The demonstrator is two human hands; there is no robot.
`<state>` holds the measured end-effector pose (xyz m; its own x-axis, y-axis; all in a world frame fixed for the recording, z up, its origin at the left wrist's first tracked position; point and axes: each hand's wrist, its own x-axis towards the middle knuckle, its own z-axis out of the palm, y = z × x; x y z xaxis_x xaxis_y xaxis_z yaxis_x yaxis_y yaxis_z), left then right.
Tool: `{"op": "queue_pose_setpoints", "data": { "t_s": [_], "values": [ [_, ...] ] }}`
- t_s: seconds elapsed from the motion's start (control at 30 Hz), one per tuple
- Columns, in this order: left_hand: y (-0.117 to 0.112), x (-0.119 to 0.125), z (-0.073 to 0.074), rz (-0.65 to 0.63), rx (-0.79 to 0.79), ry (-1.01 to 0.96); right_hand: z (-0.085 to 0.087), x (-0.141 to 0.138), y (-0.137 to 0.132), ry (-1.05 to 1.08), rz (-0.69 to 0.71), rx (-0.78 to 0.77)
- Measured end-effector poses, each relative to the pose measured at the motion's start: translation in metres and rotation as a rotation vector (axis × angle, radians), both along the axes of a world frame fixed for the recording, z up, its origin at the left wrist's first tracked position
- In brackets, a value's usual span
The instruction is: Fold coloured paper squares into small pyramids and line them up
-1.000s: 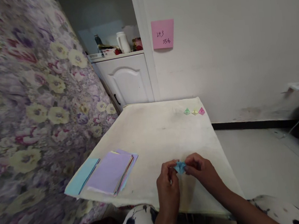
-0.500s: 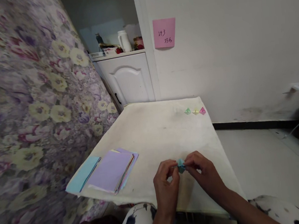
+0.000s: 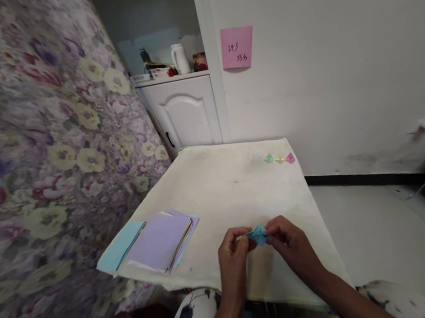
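Note:
A small folded blue paper piece is pinched between both of my hands just above the near edge of the cream table. My left hand grips its left side with thumb and fingertips. My right hand pinches its right side. Both hands are closed on the paper. A stack of coloured paper sheets, purple on top with a light blue sheet sticking out at the left, lies on the table's near left corner.
Three small folded paper pieces, green, yellow and pink, sit in a row at the table's far right. A floral-covered surface rises on the left. A white cabinet and a wall with a pink note stand behind.
The blue paper piece has been turned and spread a little between my fingers. My hands stay in the same spot near the table's front edge.

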<state>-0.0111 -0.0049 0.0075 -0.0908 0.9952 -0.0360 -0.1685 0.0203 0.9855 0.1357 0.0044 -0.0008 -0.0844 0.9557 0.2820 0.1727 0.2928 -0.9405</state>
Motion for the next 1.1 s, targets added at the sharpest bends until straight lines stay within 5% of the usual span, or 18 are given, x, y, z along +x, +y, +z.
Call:
{"op": "queue_pose_setpoints", "data": {
  "t_s": [0.2,0.47,0.77,1.1],
  "values": [
    [0.003,-0.002,-0.006,-0.035,-0.065,-0.124,-0.002,0.000,0.001,-0.027,-0.008,-0.012],
    [0.000,-0.002,-0.013,-0.020,0.068,0.308,-0.006,-0.003,0.001,-0.115,0.024,0.053],
    [0.006,-0.005,-0.019,-0.026,-0.018,0.136,-0.006,-0.004,-0.003,-0.212,0.051,0.107],
    [0.007,-0.002,-0.023,-0.045,-0.023,0.316,-0.010,0.000,-0.005,-0.387,0.133,0.153]
  ]
}}
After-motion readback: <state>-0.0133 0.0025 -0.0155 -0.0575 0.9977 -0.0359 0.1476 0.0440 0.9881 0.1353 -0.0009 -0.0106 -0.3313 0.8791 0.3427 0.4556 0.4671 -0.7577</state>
